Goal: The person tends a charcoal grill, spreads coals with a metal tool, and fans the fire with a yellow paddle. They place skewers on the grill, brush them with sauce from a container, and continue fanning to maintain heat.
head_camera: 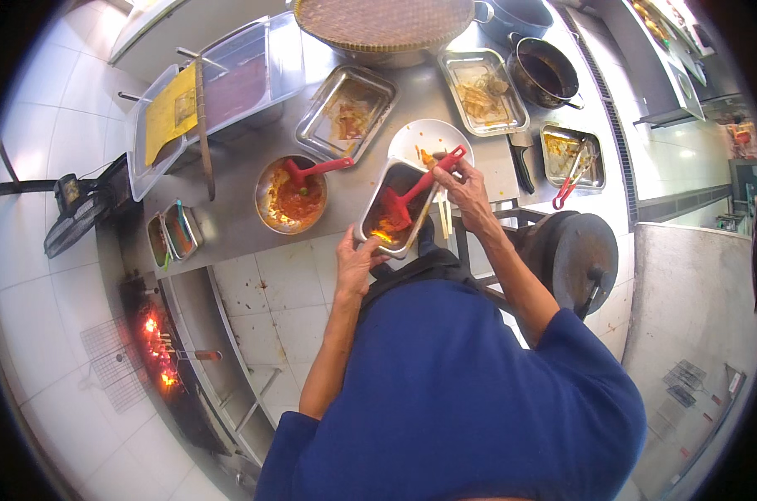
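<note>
My left hand [355, 266] grips the near end of a deep rectangular metal pan [367, 216], which holds red-brown sauce. In my right hand [463, 191] is the handle of a red spatula [421, 186], its wide head down in the sauce. Just beyond the pan, partly hidden by it, lies a white plate [438, 134] with orange smears and food bits. A round metal bowl [263, 216] of red sauce stands to the left, and a second red spatula [322, 168] rests in it. Light wooden sticks [444, 216] show beneath my right hand.
Metal trays [378, 134] [517, 113] with food remains, a cleaver or knife [524, 169], a tray with red-handled tongs [567, 181] and a dark pot [547, 72] stand around the steel table. Burning coals [159, 354] glow in a grill at lower left. A round black lidded appliance [582, 263] is at right.
</note>
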Action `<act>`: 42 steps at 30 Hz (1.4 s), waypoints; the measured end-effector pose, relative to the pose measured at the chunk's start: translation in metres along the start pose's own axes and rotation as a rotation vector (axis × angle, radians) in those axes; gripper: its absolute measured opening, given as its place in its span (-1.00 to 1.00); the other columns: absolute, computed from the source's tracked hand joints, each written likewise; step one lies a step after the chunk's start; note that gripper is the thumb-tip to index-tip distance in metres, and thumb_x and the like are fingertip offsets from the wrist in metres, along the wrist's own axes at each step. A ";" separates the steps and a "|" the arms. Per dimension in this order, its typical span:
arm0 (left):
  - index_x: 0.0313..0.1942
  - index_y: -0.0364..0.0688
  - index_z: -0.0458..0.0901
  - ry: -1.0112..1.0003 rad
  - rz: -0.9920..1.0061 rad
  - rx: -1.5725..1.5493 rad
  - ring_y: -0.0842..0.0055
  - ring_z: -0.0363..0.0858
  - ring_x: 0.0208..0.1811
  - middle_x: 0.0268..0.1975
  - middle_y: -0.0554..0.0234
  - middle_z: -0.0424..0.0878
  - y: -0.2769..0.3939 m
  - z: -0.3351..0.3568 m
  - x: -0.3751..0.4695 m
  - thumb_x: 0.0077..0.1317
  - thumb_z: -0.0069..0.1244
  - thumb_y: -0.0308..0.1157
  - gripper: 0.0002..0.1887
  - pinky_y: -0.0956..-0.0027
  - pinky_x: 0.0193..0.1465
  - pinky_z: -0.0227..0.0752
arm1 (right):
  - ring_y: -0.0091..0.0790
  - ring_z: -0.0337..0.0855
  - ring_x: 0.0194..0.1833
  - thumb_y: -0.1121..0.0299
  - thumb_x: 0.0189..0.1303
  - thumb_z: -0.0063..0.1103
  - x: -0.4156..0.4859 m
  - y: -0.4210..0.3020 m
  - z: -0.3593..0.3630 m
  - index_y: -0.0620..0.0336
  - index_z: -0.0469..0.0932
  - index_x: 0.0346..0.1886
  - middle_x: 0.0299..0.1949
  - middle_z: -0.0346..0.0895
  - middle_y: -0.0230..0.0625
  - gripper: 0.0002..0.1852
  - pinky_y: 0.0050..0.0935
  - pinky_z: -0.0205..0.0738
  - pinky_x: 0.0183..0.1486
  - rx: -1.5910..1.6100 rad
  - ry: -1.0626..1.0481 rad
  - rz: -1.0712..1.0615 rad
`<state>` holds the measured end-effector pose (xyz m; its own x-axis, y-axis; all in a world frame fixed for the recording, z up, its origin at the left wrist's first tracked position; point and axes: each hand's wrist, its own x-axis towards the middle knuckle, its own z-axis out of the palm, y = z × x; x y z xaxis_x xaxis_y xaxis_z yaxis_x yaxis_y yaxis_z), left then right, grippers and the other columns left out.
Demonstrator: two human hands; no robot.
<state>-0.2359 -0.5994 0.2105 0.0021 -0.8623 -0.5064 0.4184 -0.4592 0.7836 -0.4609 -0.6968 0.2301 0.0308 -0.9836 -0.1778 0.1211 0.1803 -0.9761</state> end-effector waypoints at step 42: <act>0.05 -0.29 0.40 0.020 0.233 0.104 0.46 0.67 -0.24 -0.13 0.17 0.55 0.002 0.050 0.024 0.25 0.00 -0.58 -0.66 0.40 -0.28 0.73 | -0.52 0.61 -0.48 0.48 0.32 0.10 -0.033 0.005 0.011 0.29 0.40 -0.21 -0.41 0.50 -0.27 -0.89 -0.54 0.54 -0.50 -0.282 0.316 -0.394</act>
<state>-0.2803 -0.6314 0.2179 0.1055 -0.9436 -0.3137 0.3086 -0.2688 0.9124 -0.4502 -0.6634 0.2320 -0.2660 -0.9388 0.2191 -0.2070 -0.1664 -0.9641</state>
